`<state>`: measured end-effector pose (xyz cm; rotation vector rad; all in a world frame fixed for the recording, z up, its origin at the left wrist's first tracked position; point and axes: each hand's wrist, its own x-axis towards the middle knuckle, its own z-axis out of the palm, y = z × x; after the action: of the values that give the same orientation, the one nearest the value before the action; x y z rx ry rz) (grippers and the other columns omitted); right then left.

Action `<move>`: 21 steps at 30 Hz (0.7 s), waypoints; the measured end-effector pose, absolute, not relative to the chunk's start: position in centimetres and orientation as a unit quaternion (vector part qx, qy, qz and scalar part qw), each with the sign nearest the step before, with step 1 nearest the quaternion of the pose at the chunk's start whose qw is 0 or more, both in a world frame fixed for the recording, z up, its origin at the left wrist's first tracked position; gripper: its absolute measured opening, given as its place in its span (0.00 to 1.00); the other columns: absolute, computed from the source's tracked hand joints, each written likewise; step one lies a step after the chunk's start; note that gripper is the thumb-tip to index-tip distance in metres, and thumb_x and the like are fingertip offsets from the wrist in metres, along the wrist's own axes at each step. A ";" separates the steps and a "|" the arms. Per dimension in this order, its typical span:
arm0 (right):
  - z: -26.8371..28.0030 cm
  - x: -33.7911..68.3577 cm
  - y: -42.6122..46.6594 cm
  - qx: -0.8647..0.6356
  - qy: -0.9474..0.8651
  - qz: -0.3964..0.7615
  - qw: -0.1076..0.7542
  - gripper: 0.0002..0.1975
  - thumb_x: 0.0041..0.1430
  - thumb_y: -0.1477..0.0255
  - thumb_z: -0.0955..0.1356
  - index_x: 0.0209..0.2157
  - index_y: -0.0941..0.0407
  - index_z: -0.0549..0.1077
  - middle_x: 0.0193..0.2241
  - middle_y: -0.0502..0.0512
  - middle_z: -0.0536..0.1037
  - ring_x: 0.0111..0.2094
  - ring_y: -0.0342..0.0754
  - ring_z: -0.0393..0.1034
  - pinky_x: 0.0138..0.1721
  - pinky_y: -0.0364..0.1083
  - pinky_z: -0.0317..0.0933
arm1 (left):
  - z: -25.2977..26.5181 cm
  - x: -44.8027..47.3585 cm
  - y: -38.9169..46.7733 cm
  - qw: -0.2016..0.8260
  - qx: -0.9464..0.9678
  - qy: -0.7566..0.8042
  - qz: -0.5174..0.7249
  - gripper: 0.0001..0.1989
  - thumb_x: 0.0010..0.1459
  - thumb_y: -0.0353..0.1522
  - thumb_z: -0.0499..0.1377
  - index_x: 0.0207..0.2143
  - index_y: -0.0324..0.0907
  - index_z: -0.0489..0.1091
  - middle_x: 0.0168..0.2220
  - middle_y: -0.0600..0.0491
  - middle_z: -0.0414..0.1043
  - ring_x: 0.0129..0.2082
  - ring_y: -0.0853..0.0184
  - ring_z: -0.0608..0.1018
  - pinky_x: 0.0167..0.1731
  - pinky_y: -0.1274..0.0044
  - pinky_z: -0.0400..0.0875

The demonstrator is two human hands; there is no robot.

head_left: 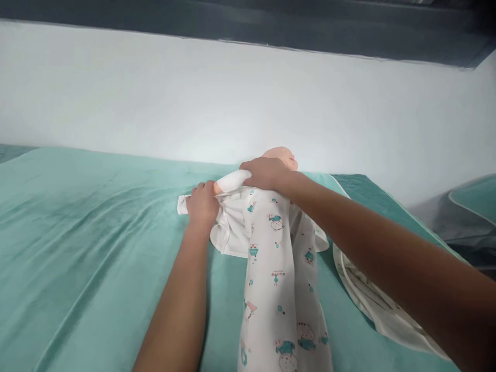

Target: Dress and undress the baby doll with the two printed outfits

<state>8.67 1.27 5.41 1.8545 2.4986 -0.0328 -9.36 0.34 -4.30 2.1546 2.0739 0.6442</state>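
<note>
Diffuse light; wall (174,103) palest mid-frame, right corners darker; soft shadow greys printed garment (269,279); fine detail smeary.

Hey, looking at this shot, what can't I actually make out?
All in the head view:
Doll's head: lower part hidden behind the right hand.
Left hand: what exactly it grips is hidden by the hand itself.
Garment: its near end is cut off by the bottom edge.
Lettering in its print: too small to read.
White cloth: partly hidden by the right arm.
</note>
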 end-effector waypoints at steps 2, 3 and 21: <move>4.4 7.7 1.5 0.582 0.813 -0.007 0.026 0.10 0.60 0.68 0.66 0.43 0.52 0.73 0.41 0.57 0.80 0.39 0.55 0.73 0.34 0.48 0.57 | -4.4 -8.9 0.6 0.013 0.720 0.663 0.207 0.16 0.60 0.26 0.49 0.48 0.45 0.67 0.47 0.44 0.73 0.52 0.50 0.73 0.46 0.62 0.66; 3.9 7.2 1.6 0.577 0.816 -0.006 0.034 0.10 0.61 0.69 0.65 0.44 0.52 0.72 0.42 0.58 0.80 0.40 0.55 0.73 0.35 0.48 0.57 | -4.5 -8.7 0.8 0.007 0.727 0.655 0.205 0.16 0.60 0.27 0.50 0.49 0.46 0.66 0.48 0.45 0.73 0.52 0.51 0.72 0.47 0.61 0.66; -4.2 22.4 -4.7 0.688 0.696 -0.044 -0.201 0.25 0.66 0.70 0.57 0.62 0.51 0.67 0.61 0.54 0.70 0.58 0.57 0.67 0.57 0.56 0.60 | -5.5 -8.3 1.6 -0.013 0.706 0.688 0.166 0.17 0.58 0.26 0.50 0.50 0.44 0.65 0.50 0.43 0.71 0.53 0.50 0.72 0.52 0.59 0.64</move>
<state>22.44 -4.70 -4.21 2.4920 2.5195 -0.1602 -8.32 1.64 -5.46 2.2379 2.1798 0.5258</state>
